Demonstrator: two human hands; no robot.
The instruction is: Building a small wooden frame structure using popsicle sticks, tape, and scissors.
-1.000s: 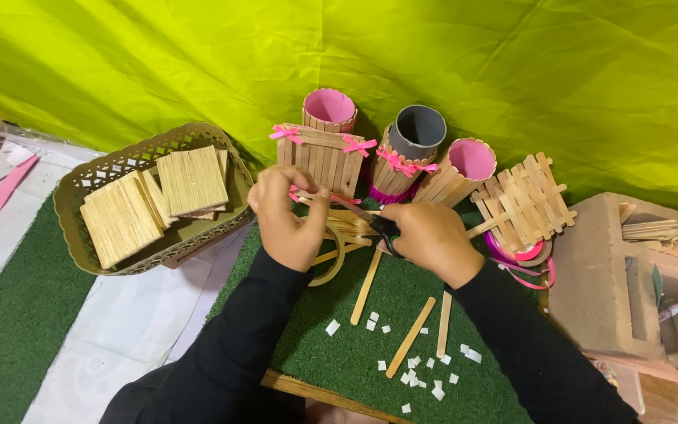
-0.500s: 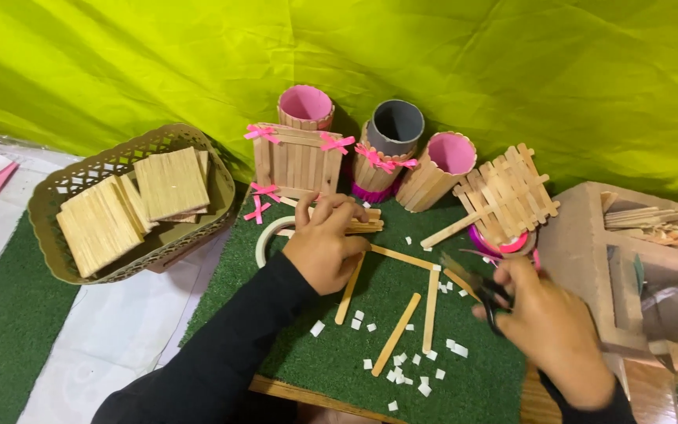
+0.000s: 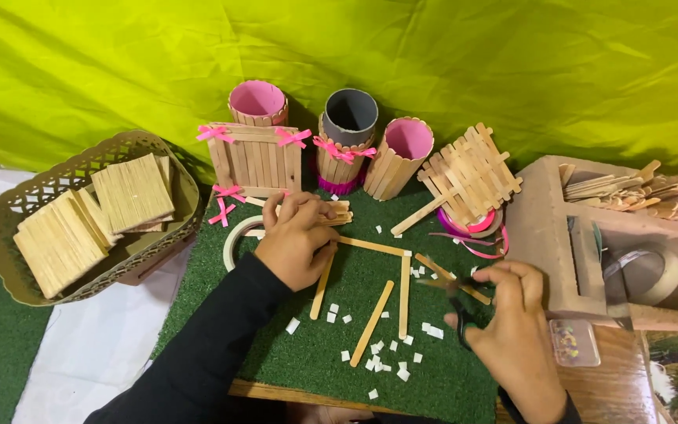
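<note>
Head view, looking down on a green turf mat (image 3: 331,353) on the table; the left hand (image 3: 296,239) lies palm down on a small stack of craft sticks (image 3: 337,212), fingers spread over it, pressing rather than clenching; the stack's long axis runs left to right, its free end pointing right from under the fingers; the right hand (image 3: 512,338) is clenched on a pair of scissors (image 3: 453,294), black handles in the grip, blades pointing up and left toward the mat's centre; whether the blades are parted cannot be told; loose sticks (image 3: 373,322) lie between the two hands, most with long axes running near to far, one slanted across just beside the left fingers; small white scraps (image 3: 386,363) are scattered on the mat near them; a roll of tape (image 3: 233,243) lies just left of the left hand; behind stand a square stick box with pink bows (image 3: 253,161) and three stick-clad cups (image 3: 348,145); a lattice basket (image 3: 9,235) of stacked stick panels sits well to the left.
</note>
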